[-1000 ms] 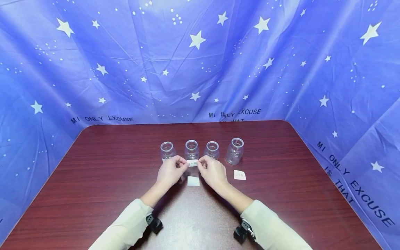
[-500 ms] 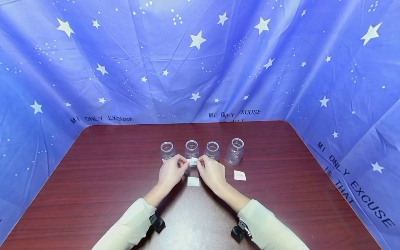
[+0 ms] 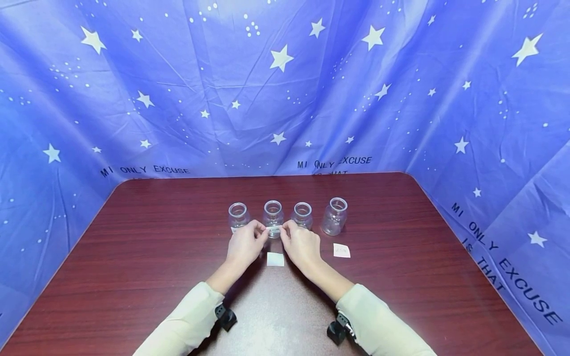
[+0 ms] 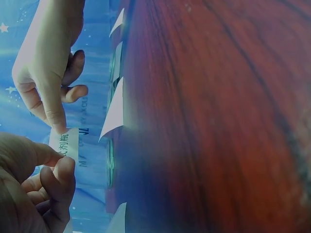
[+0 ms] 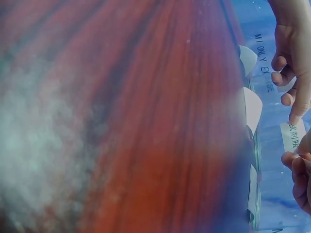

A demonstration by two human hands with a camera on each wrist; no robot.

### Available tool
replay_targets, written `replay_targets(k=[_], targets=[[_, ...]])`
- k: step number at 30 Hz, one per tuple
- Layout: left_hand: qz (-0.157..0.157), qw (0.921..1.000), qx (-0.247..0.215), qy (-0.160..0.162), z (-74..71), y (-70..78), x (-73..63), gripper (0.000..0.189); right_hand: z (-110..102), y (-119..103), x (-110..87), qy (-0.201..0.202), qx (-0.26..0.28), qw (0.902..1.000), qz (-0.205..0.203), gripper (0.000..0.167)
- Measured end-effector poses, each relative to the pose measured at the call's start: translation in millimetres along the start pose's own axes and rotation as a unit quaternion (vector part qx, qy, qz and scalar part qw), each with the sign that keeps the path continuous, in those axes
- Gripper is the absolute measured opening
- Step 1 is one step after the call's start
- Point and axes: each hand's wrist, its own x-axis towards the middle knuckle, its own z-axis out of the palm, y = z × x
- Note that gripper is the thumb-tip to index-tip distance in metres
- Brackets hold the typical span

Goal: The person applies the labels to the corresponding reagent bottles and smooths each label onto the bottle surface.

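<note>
A small white label (image 3: 274, 229) printed with dark characters is stretched between both hands, in front of a clear glass jar (image 3: 273, 213), second from the left. My left hand (image 3: 243, 245) pinches the label's left end between thumb and finger. The other end is pinched by my right hand (image 3: 304, 245). In the left wrist view, the label (image 4: 70, 141) stands upright, its lettering facing me. Whether it touches the glass, I cannot tell. A white piece at the leftmost jar's (image 3: 238, 213) lower front is mostly hidden by the left hand.
Two more glass jars stand to the right, one (image 3: 303, 213) partly behind the right hand and one (image 3: 335, 217) farther over. A blank pale slip (image 3: 275, 259) lies between the forearms. A printed label (image 3: 342, 250) lies to the right on the table (image 3: 401, 296).
The pinched label has shifted slightly toward the far side, up against the view of the jar. Both forearms have moved slightly inward; the grips look the same.
</note>
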Motion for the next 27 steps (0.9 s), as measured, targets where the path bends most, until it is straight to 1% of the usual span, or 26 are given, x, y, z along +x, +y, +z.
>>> replay_targets(k=[10,18,22,27], targets=[[-0.003,0.9999,-0.005,-0.008,0.3,0.3,-0.1,0.013,3.6,-1.6,-0.7,-0.007,-0.006,0.9999,0.004,0.009],[0.004,1.0000,0.004,-0.005,-1.5,1.9,-1.4,0.016,0.3,-2.7,-1.2,-0.002,-0.008,1.0000,-0.003,0.017],[0.000,0.9999,0.006,-0.014,-2.5,2.9,-0.7,0.024,-0.7,-2.6,-1.3,0.010,-0.017,0.9998,-0.003,0.019],[-0.022,0.9992,-0.001,-0.034,-3.2,2.7,2.3,0.041,-1.3,-2.4,-1.7,0.010,-0.024,0.9996,-0.004,0.023]])
